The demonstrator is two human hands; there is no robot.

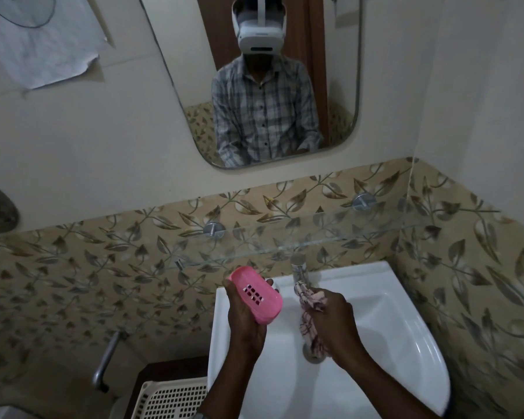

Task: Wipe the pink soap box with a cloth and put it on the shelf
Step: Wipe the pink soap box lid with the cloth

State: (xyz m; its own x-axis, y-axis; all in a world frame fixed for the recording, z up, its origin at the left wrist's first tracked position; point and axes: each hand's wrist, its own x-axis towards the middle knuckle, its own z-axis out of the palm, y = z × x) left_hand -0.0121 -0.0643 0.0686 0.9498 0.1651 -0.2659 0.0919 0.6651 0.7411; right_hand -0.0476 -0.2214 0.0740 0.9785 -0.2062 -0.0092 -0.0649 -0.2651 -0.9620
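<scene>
Pink soap box [256, 296] left hand [245, 323], cloth [309, 323] right hand [337, 317].

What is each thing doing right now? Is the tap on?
Pink soap box: gripped by the left hand, holes facing the camera.
Cloth: bunched in the right hand, apart from the box.
Tap: no water seen running.
Glass shelf: box not on it yet.
</scene>
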